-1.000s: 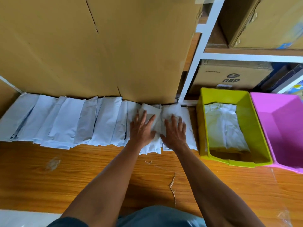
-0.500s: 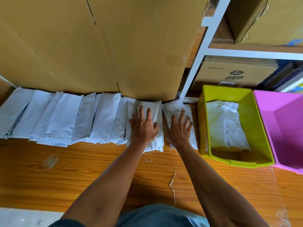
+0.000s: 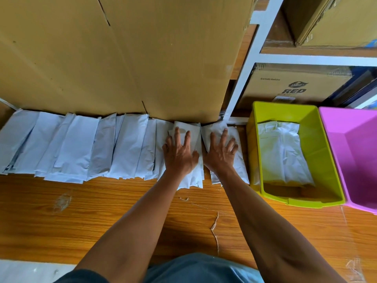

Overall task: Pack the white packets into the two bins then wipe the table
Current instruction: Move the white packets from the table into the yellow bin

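Note:
A row of several white packets (image 3: pixel 77 146) lies overlapping along the back of the wooden table (image 3: pixel 114 217), against a big cardboard box. My left hand (image 3: pixel 179 154) lies flat with spread fingers on a small stack of packets (image 3: pixel 195 180) at the row's right end. My right hand (image 3: pixel 221 154) presses flat on the last packets (image 3: pixel 240 168) beside it. A narrow gap of table shows between the two stacks. The lime green bin (image 3: pixel 318 160) to the right holds white packets (image 3: pixel 283 154). The pink bin (image 3: pixel 359 156) beside it looks empty.
A tall cardboard box (image 3: pixel 126 58) stands behind the packets. A white shelf frame (image 3: pixel 244 72) holds more cardboard boxes (image 3: pixel 295 86) at the back right. Peeling tape scraps (image 3: pixel 215 227) and a scuff (image 3: pixel 61 202) mark the table near me.
Both hands went from loosely bent to flat and spread on the packets, and moved apart, splitting the right-end packets into two stacks with a gap between them.

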Available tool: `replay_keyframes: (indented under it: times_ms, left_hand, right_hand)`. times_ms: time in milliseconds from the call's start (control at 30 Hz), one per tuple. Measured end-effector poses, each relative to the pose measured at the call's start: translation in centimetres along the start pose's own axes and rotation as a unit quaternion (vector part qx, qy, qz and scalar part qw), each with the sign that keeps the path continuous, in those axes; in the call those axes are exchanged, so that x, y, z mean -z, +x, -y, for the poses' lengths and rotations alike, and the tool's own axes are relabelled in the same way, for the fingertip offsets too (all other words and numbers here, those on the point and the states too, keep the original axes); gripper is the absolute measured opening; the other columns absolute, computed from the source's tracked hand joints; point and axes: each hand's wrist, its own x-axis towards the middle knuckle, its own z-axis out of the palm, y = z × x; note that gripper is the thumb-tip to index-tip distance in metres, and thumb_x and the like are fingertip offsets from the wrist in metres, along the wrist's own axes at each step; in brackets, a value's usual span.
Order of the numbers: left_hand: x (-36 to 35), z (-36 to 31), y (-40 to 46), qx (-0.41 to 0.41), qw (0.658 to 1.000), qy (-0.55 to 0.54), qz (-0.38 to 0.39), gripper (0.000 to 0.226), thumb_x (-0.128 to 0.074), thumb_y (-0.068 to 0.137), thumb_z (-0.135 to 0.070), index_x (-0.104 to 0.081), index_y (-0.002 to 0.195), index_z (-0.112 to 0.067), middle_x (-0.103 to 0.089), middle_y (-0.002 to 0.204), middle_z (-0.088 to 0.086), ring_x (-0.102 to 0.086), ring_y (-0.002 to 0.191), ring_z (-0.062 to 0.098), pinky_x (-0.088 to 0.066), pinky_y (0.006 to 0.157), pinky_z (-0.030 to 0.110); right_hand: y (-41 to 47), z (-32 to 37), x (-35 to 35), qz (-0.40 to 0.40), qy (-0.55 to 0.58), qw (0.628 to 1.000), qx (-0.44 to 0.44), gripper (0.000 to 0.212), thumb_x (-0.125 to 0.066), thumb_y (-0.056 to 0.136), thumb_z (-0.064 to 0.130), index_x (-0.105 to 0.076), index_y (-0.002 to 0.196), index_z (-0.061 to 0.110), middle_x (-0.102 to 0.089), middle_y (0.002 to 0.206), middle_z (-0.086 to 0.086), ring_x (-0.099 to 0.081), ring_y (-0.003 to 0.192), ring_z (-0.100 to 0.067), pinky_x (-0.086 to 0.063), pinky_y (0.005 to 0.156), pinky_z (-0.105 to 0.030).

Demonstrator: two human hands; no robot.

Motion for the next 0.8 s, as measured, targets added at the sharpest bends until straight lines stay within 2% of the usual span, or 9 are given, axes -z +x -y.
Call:
replay_keyframes:
  times_ms: [133, 300, 400, 567, 633, 733, 800]
  left_hand:
    - [-0.3, -0.2, 0.7, -0.006, 1.000, -0.003, 0.031, 0.094, -0.057, 0.096, -0.059, -0.002, 0.168, -0.037, 0.020, 0.175, 0.005, -0.002, 0.160, 0.047, -0.018, 0.125, 0.061]
    - [-0.7, 0.0, 0.9, -0.003, 1.000, -0.006, 0.027, 0.087, -0.052, 0.100, -0.053, -0.001, 0.168, -0.037, 0.018, 0.176, 0.005, 0.000, 0.160, 0.046, -0.020, 0.125, 0.061]
    - [-0.7, -0.1, 0.7, -0.001, 1.000, -0.007, 0.015, 0.084, -0.050, 0.101, -0.054, -0.002, 0.169, -0.037, 0.014, 0.177, 0.004, -0.002, 0.160, 0.046, -0.020, 0.124, 0.061]
    - [-1.0, -0.3, 0.2, -0.002, 1.000, 0.015, 0.000, 0.085, -0.048, 0.100, -0.058, -0.002, 0.169, -0.037, 0.010, 0.177, 0.003, -0.009, 0.158, 0.045, -0.027, 0.121, 0.061]
    - [-1.2, -0.2, 0.2, -0.005, 1.000, 0.027, -0.003, 0.086, -0.048, 0.100, -0.058, -0.001, 0.169, -0.037, 0.009, 0.177, 0.004, -0.012, 0.158, 0.046, -0.029, 0.121, 0.061]
    - [-1.4, -0.1, 0.2, -0.007, 0.999, 0.032, -0.003, 0.086, -0.048, 0.100, -0.058, 0.000, 0.168, -0.037, 0.009, 0.177, 0.005, -0.013, 0.157, 0.046, -0.030, 0.120, 0.061]
    - [-1.3, -0.1, 0.2, -0.009, 0.999, 0.034, -0.004, 0.086, -0.048, 0.101, -0.058, 0.000, 0.168, -0.037, 0.009, 0.177, 0.005, -0.013, 0.157, 0.046, -0.030, 0.120, 0.061]
  right_hand:
    - [0.1, 0.1, 0.4, -0.004, -0.011, 1.000, -0.002, 0.081, -0.067, 0.091, 0.051, -0.021, 0.154, 0.028, 0.006, 0.171, -0.025, -0.020, 0.148, -0.058, -0.027, 0.119, -0.067]
    - [-0.4, -0.2, 0.9, -0.068, -0.007, 0.998, 0.001, 0.068, -0.059, 0.088, 0.041, -0.033, 0.148, 0.024, -0.010, 0.170, -0.028, -0.038, 0.135, -0.054, -0.042, 0.103, -0.060]
    - [-0.4, -0.5, 1.1, -0.073, 0.000, 0.997, -0.010, 0.070, -0.052, 0.091, 0.047, -0.028, 0.153, 0.026, -0.004, 0.171, -0.026, -0.036, 0.137, -0.053, -0.042, 0.103, -0.059]
    - [-0.5, -1.3, -0.2, -0.036, -0.020, 0.998, -0.037, 0.075, -0.033, 0.099, 0.070, -0.014, 0.162, 0.034, 0.006, 0.172, -0.022, -0.028, 0.144, -0.053, -0.036, 0.110, -0.062]
    - [-0.6, -1.7, -0.7, -0.038, -0.025, 0.998, -0.033, 0.078, -0.038, 0.100, 0.068, -0.010, 0.164, 0.033, 0.003, 0.172, -0.023, -0.029, 0.144, -0.054, -0.038, 0.109, -0.063]
    - [-0.7, -1.7, -0.8, -0.041, -0.042, 0.998, -0.034, 0.084, -0.057, 0.098, 0.052, -0.008, 0.164, 0.034, 0.002, 0.172, -0.024, -0.031, 0.144, -0.053, -0.041, 0.108, -0.059]
    - [-0.6, -1.7, -0.5, -0.031, -0.044, 0.998, -0.035, 0.087, -0.057, 0.097, 0.049, -0.003, 0.164, 0.036, 0.005, 0.172, -0.023, -0.028, 0.145, -0.051, -0.039, 0.109, -0.057]
